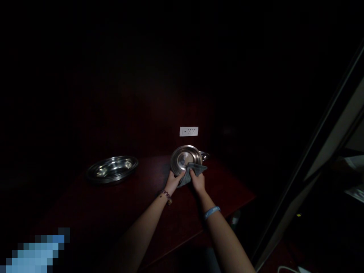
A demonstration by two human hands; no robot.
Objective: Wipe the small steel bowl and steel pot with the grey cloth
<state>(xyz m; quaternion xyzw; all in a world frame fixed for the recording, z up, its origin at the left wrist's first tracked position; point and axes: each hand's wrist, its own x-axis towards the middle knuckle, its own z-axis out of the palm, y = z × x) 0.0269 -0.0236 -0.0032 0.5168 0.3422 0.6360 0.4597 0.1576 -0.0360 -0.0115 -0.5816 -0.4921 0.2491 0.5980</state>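
Observation:
A round steel bowl (185,154) is tilted up over the dark red table (159,204), its inside facing me. My left hand (172,182) grips its lower left rim, thumb over the edge. A grey cloth (185,179) lies against the lower right of the bowl. My right hand (197,179) is closed on the cloth at the rim, thumb on top and the other fingers hidden. Part of another shiny metal dish (205,156) shows just behind the bowl on the right.
A large steel basin (113,169) sits on the table to the left. A white socket panel (189,131) is on the dark wall behind. Beyond the table's right edge stands a bottle (235,218), near a slanted frame (309,163).

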